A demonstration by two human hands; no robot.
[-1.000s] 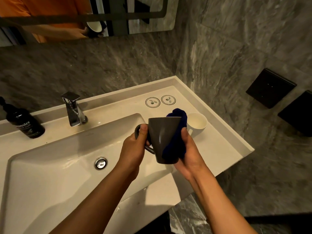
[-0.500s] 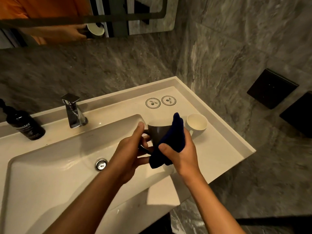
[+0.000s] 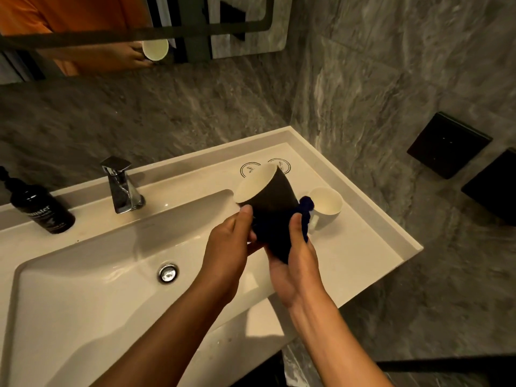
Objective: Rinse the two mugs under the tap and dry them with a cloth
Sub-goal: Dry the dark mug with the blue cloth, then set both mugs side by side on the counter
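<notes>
A dark grey mug (image 3: pixel 272 196) with a pale inside is held in the air over the right end of the basin, tilted so its mouth faces up and left. My left hand (image 3: pixel 230 247) grips its lower left side. My right hand (image 3: pixel 296 263) presses a dark blue cloth (image 3: pixel 303 216) against the mug's base and right side. A second, white mug (image 3: pixel 326 205) stands upright on the counter just behind the cloth. The chrome tap (image 3: pixel 121 185) stands at the back of the basin; no water runs from it.
The white basin (image 3: pixel 83 280) with its chrome drain (image 3: pixel 167 273) lies to the left. A black pump bottle (image 3: pixel 42 208) stands at the far left. Two round coasters (image 3: pixel 250 169) lie behind the mugs. Grey stone walls close in behind and right, with black wall plates (image 3: pixel 448 145).
The dark mug has been turned from upright to tilted, mouth now facing up and left. The cloth has slid from its side down around the base. My left hand has shifted off the handle.
</notes>
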